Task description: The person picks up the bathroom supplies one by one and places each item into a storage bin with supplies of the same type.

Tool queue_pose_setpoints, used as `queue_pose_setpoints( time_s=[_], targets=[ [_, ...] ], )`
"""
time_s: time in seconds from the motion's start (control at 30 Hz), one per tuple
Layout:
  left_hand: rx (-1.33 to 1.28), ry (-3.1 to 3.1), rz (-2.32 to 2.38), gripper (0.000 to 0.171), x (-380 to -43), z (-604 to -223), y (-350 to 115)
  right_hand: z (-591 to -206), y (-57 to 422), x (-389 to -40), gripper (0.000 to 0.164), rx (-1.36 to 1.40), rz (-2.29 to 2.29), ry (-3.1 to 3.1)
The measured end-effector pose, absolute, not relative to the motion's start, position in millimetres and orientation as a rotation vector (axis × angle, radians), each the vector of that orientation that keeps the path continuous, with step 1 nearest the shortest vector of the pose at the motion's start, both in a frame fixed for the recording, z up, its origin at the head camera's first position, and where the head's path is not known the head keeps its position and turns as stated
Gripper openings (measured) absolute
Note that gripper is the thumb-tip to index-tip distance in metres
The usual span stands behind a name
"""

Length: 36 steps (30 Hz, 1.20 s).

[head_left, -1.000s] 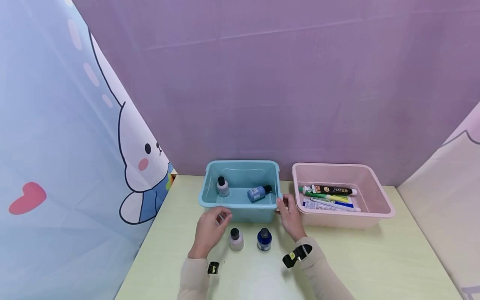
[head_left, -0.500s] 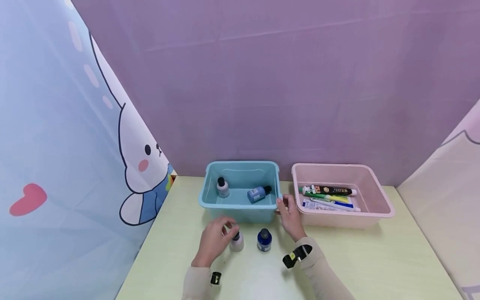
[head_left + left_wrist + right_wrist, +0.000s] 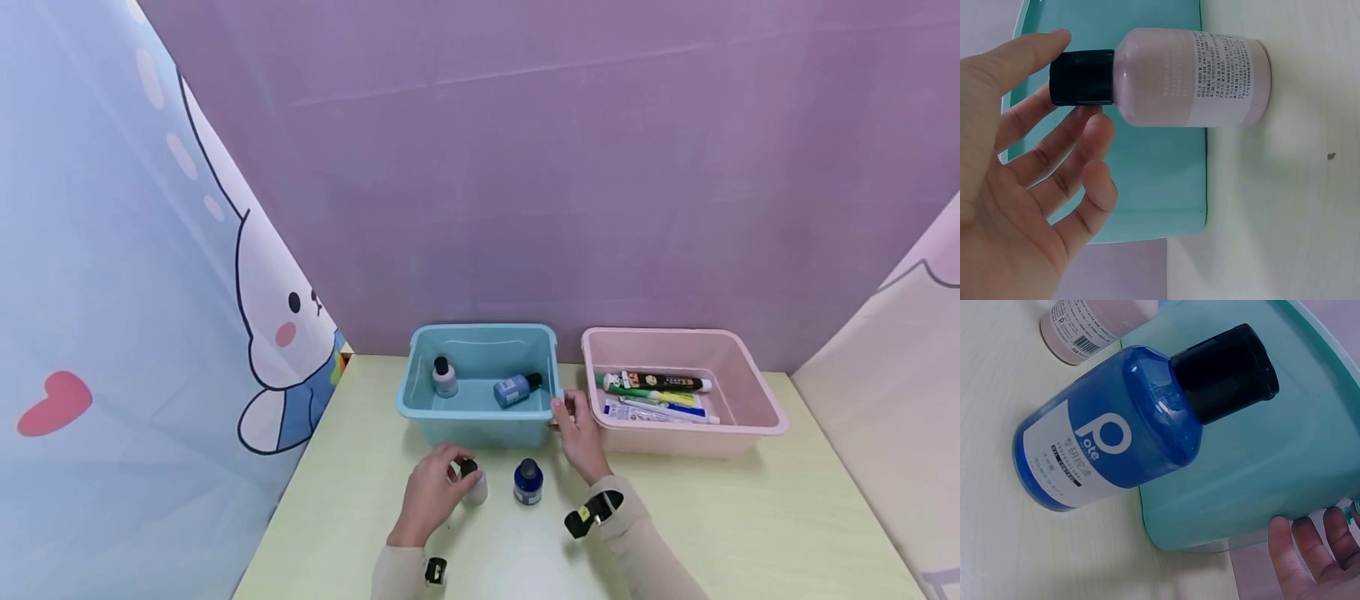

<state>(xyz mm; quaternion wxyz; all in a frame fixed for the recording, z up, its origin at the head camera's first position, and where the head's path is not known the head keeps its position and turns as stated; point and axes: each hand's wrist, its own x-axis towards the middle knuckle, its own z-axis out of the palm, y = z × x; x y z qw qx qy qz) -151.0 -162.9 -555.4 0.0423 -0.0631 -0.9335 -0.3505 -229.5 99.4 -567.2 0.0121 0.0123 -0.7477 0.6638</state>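
Pink bottle (image 3: 1166, 78): cap (image 3: 1082, 78) partly hidden
Right hand (image 3: 582, 435): gripping teal bin (image 3: 483, 431), cropped in wrist view
Left hand (image 3: 432, 497): pinching the cap, lower than before

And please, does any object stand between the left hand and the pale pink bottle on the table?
Nothing visible does. The left hand has its thumb and fingers around the black cap of the pale pink bottle. The dark blue bottle stands apart, on the other side.
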Motion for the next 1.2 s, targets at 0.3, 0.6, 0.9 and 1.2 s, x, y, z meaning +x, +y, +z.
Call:
queue_pose_setpoints(
  time_s=[0.3, 0.6, 0.9, 1.2],
  targets=[
    [-0.178, -2.870, -1.030, 0.030, -151.3, -563.5, -163.9, -566.9, 99.3, -229.9, 0.044, 0.021, 2.082, -2.364],
    [-0.172, -2.864, -1.031, 0.031, -148.9, -569.1, -166.6, -524.9, 98.8, -210.2, 0.041, 0.037, 2.087, -2.419],
    [-0.195, -2.846, -1.011, 0.033, -148.6, -570.7, -167.9, -527.2, 100.1, -211.8, 0.041, 0.035, 2.079, -2.431],
    [-0.173, -2.884, -0.960, 0.034, -148.7, -566.5, -167.5, -522.4, 99.4, -209.9, 0.042, 0.026, 2.074, -2.438]
  ],
)
